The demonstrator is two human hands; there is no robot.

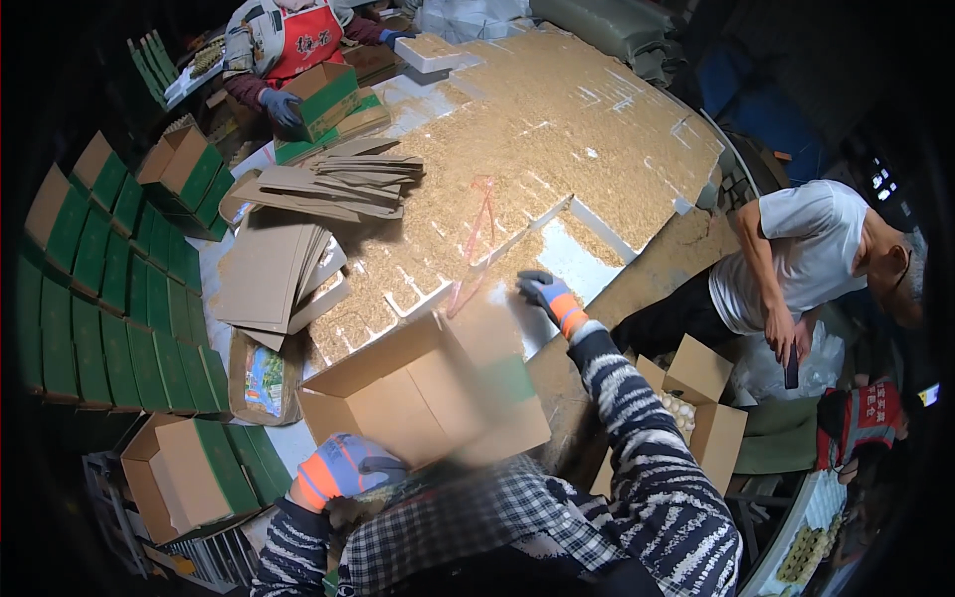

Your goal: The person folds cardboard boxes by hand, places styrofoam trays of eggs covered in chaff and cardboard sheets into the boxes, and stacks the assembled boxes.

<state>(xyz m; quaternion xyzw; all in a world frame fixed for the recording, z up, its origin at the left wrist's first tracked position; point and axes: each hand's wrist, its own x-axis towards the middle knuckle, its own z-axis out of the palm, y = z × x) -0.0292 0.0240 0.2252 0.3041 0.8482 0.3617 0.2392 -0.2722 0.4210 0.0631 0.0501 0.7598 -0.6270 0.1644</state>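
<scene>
An empty-looking cardboard box (399,388) with a green patch on its right flap stands before me at the near edge of the table. Its right side is blurred. My left hand (354,466), in a grey-blue and orange work glove, is closed on the box's near left edge; the fingertips are hidden. Over a pale stretch of table beyond the box's right side, my right hand (548,295) reaches out, gloved the same way, with its fingers apart and nothing visible in it. White foam trays (421,307) filled with tan husk-like grain lie just past the box.
Flat cardboard sheets (272,272) are piled at the left. Stacked green boxes (112,328) line the far left. A person in a red apron (310,37) handles a box opposite; another in a white shirt (806,254) stands right. An open carton of eggs (679,410) is beside my right arm.
</scene>
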